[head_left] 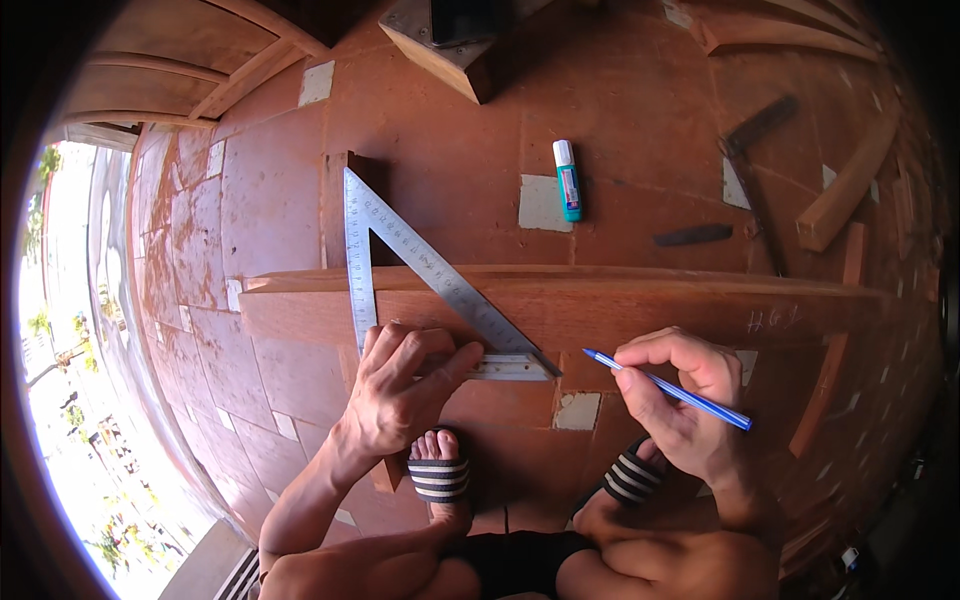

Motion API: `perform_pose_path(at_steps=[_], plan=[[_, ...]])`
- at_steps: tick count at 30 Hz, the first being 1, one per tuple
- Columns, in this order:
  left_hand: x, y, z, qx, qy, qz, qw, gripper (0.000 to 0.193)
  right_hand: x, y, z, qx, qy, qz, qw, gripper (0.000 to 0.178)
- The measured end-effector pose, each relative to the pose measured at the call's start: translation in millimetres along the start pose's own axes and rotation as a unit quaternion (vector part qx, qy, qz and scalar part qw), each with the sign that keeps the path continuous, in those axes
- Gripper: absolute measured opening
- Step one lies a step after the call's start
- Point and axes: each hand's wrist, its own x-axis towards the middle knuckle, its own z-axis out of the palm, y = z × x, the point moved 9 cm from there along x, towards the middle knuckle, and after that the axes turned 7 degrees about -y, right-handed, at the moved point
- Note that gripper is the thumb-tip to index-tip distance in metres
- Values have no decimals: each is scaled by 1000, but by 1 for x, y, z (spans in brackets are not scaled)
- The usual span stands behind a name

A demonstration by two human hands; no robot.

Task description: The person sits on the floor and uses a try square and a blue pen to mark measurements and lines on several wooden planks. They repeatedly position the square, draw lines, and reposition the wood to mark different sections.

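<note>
A long reddish wooden beam (620, 312) lies across the floor in front of me. On its left part rests a metal triangle square (440, 275), its thick base along the beam's near edge. My left hand (402, 385) is closed round that base and holds the square against the wood. In my right hand (690, 400) a blue and white striped pen (690, 396) is pinched between thumb and fingers. The pen's tip points left, near the square's right corner, just short of the beam's near edge. Light handwritten marks show on the beam's right part.
Beyond the beam lie a green and white correction pen (567, 180), a dark flat piece (693, 235), a hammer-like tool (755, 150) and a wood block (850, 185). A wooden box (440, 55) stands at the far side. Wooden strips (822, 385) lie under the beam.
</note>
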Motion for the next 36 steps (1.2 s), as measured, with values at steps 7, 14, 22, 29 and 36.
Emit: perform_pose_path(at_steps=[7, 14, 22, 29, 36], plan=[[2, -1, -1, -6, -10, -5, 1000, 48, 28, -11, 33, -50, 24, -106, 993, 11], [1, -1, -1, -4, -19, -2, 1000, 48, 35, -11, 40, -45, 20, -106, 993, 11], [1, 0, -1, -5, -26, -4, 1000, 47, 38, -13, 43, -53, 22, -103, 993, 12], [7, 3, -4, 8, -10, -2, 1000, 41, 41, -14, 46, -66, 4, -92, 994, 11], [5, 2, -3, 3, -18, 1, 1000, 46, 34, -20, 40, -117, -19, -94, 988, 9]])
